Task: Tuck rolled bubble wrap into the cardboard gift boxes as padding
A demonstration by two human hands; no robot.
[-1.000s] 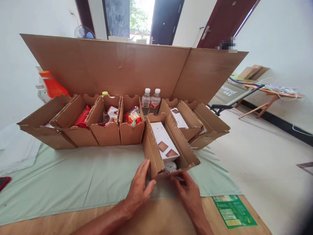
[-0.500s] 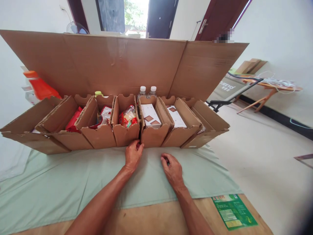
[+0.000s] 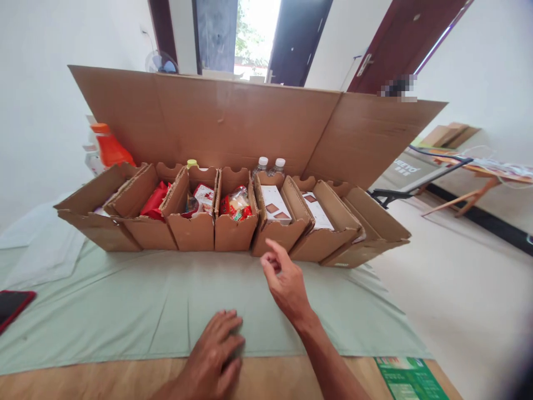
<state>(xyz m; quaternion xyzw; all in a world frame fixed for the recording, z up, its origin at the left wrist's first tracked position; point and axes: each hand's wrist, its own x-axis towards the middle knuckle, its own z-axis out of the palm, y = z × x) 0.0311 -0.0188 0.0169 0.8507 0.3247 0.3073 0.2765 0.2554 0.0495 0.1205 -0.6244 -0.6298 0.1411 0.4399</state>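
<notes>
A row of cardboard bins (image 3: 190,233) stands across the green cloth (image 3: 137,300). My right hand (image 3: 285,280) is just in front of the middle bins, index finger stretched out and the other fingers curled, with nothing seen in it. Low over the cloth's front edge, my left hand (image 3: 219,347) has its fingers spread and holds nothing. The bins contain a red packet (image 3: 156,201), a red and white bag (image 3: 204,200), a snack packet (image 3: 237,204), a white box (image 3: 275,205) and another white box (image 3: 318,211).
A tall cardboard panel (image 3: 250,119) rises behind the bins. Behind the row are an orange bottle (image 3: 110,147) and two white-capped bottles (image 3: 278,166). A phone (image 3: 14,305) lies at left, a green printed sheet (image 3: 410,378) at front right. A folding chair (image 3: 403,175) stands beyond.
My left hand has drawn back from the bins toward the front edge and opened. My right hand has moved up to the bins, its index finger now extended. The view has shifted left.
</notes>
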